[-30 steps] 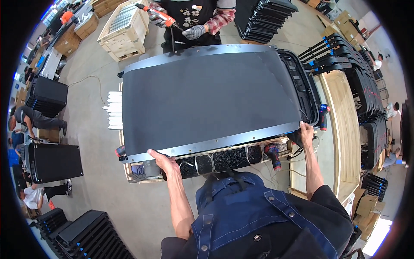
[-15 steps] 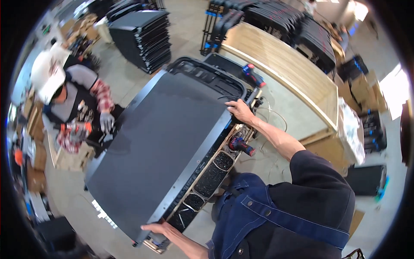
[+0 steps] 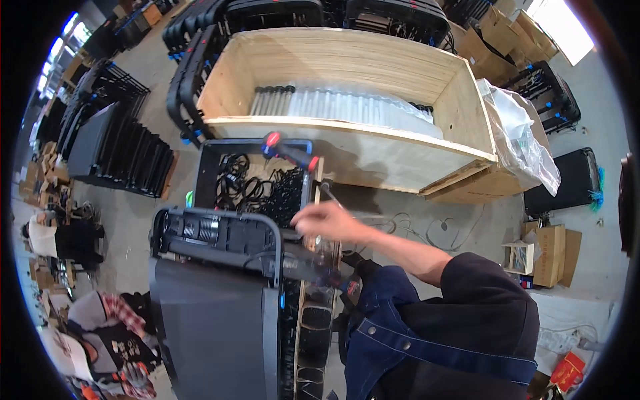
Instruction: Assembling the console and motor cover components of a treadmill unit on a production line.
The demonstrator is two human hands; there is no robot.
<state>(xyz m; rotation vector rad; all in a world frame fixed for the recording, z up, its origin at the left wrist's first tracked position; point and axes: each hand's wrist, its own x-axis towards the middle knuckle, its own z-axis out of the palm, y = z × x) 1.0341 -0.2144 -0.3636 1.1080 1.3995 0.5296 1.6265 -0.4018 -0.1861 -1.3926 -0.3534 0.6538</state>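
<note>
We see one hand (image 3: pixel 328 221), our right, fingers curled together, grip unclear, above the treadmill frame (image 3: pixel 220 235). Just beyond it: one bin of black cables (image 3: pixel 257 183), one red-handled tool (image 3: pixel 290 153), then one wooden crate (image 3: pixel 347 100).

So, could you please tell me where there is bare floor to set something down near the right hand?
Bare concrete floor lies right of the right hand, between the wooden crate and the small cardboard boxes, apart from a few loose cables. Ahead it is crowded: the black bin of cables sits tight against the crate.
</note>
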